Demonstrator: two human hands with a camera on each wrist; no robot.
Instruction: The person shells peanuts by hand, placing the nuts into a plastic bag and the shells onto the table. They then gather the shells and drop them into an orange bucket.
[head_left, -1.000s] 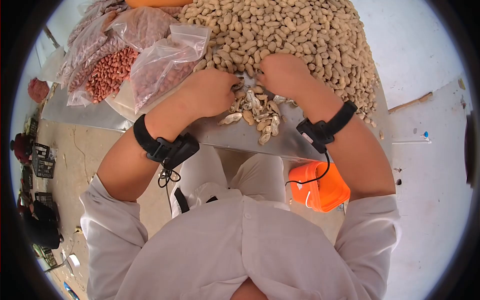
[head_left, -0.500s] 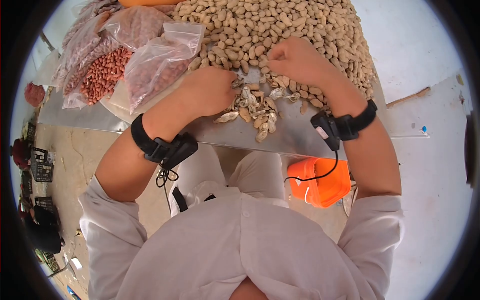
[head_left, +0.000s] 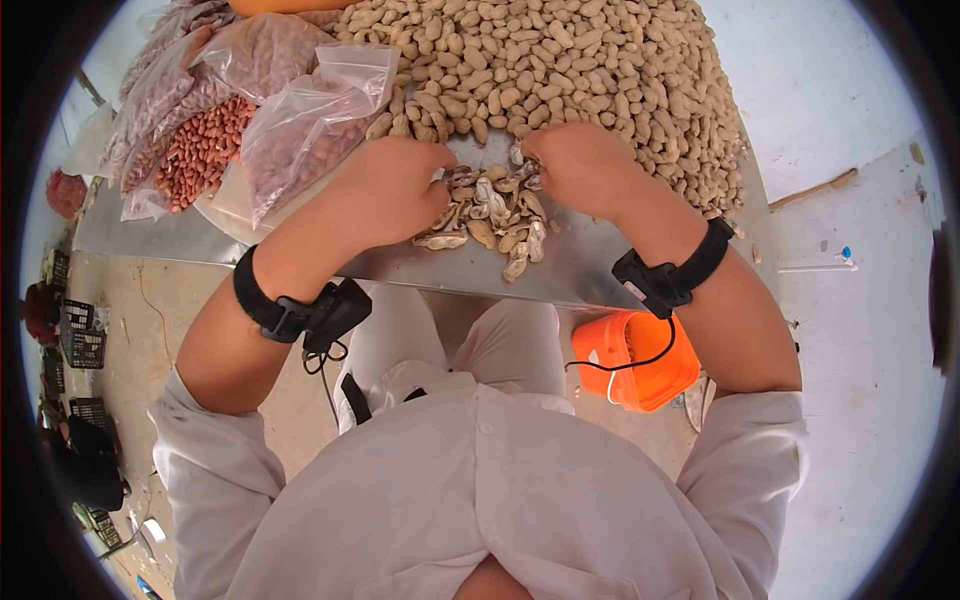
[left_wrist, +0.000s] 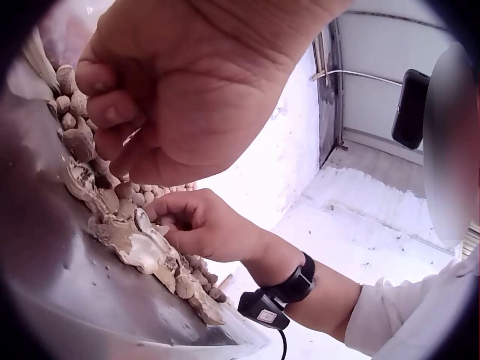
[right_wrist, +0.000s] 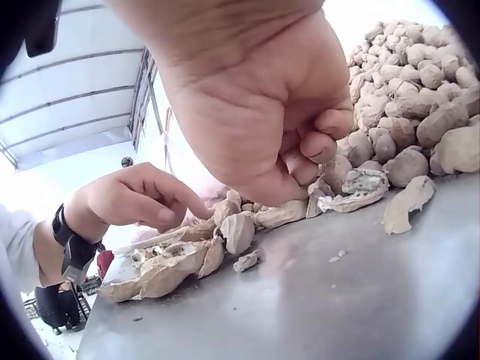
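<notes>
My left hand (head_left: 400, 190) has its fingers curled close over the left side of a small heap of broken peanut shells (head_left: 487, 203). Its thumb and index finger (left_wrist: 124, 161) come together above the shells in the left wrist view; I cannot tell whether they hold anything. My right hand (head_left: 580, 168) is at the heap's upper right, between the shells and the big pile of unshelled peanuts (head_left: 600, 60). Thumb and curled fingers of this hand pinch a peanut, mostly hidden by the fingers. Split, hollow shells (right_wrist: 176, 266) lie under both hands on the metal table (right_wrist: 300, 300).
Clear plastic bags of red peanut kernels (head_left: 320, 130) lie at the table's left, one with red kernels (head_left: 205, 150) showing plainly. An orange bucket (head_left: 640, 370) stands below the table's front edge at right. Black crates (head_left: 82, 340) are on the floor far left.
The right hand went up to the peanut pile and came back down beside the shells. The left hand has shifted slightly left, away from the middle of the shell heap.
</notes>
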